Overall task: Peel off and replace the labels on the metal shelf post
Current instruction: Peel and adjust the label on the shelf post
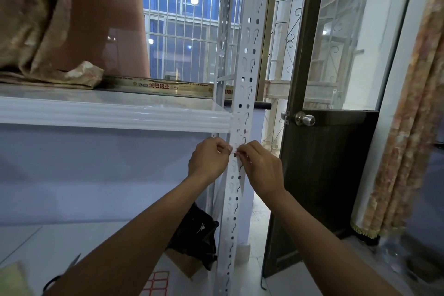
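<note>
A white perforated metal shelf post (247,60) runs upright through the middle of the view. Both hands meet on it just below the white shelf edge. My left hand (209,157) has its fingers curled against the post's left side. My right hand (260,167) comes from the right, its fingertips pinching a small label with a red border (236,151) on the post face. Only a sliver of the label shows between the fingertips. A sheet of red-bordered labels (156,282) lies on the lower shelf.
The white shelf (115,115) carries folded patterned cloth (33,31) and a long printed box (156,86). Scissors (60,276) and a black bag (197,230) lie lower down. A dark door with a round knob (305,119) stands right, beside a hanging curtain (413,127).
</note>
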